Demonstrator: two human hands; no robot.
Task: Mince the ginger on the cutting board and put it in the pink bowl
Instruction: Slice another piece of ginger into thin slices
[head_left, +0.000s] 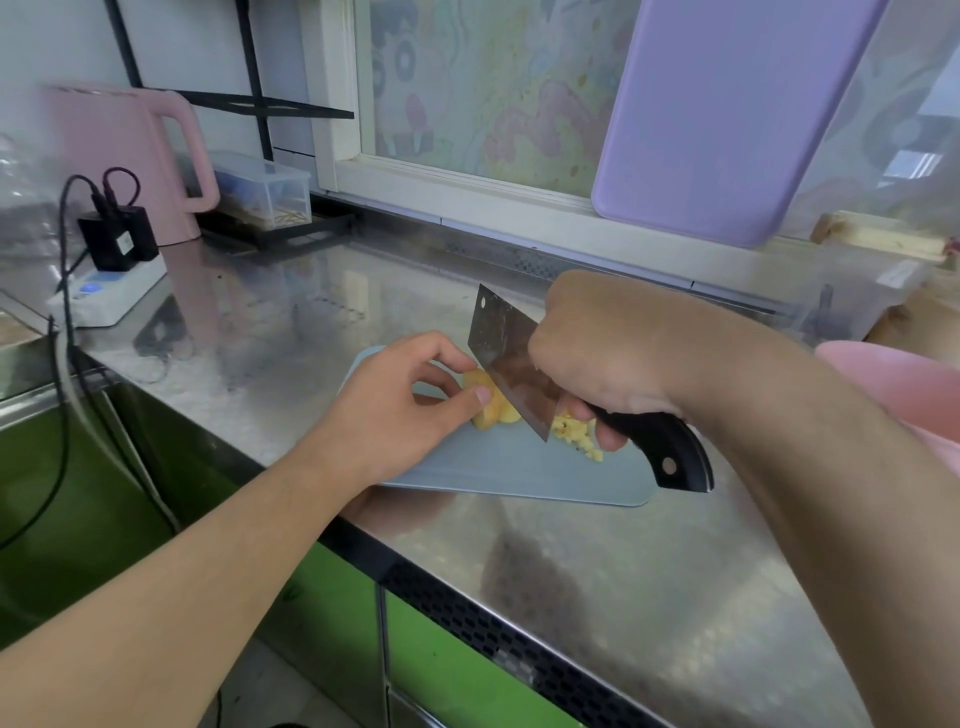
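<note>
Left hand (415, 400) pinches the ginger (491, 402) on the cutting board (498, 467). Right hand (608, 353) grips the cleaver (511, 364), blade against the ginger, minced bits (576, 436) beside it. Pink bowl (904, 395) stands at right on the table (623, 571).

No legible text, brand, number or sign anywhere. Small white label on the black charger (118, 242): too blurred to read. Pale sticker on the clear plastic container (878, 291) at far right: likewise unreadable. Cartoon-patterned window film (488, 88): drawings only, no readable words.
</note>
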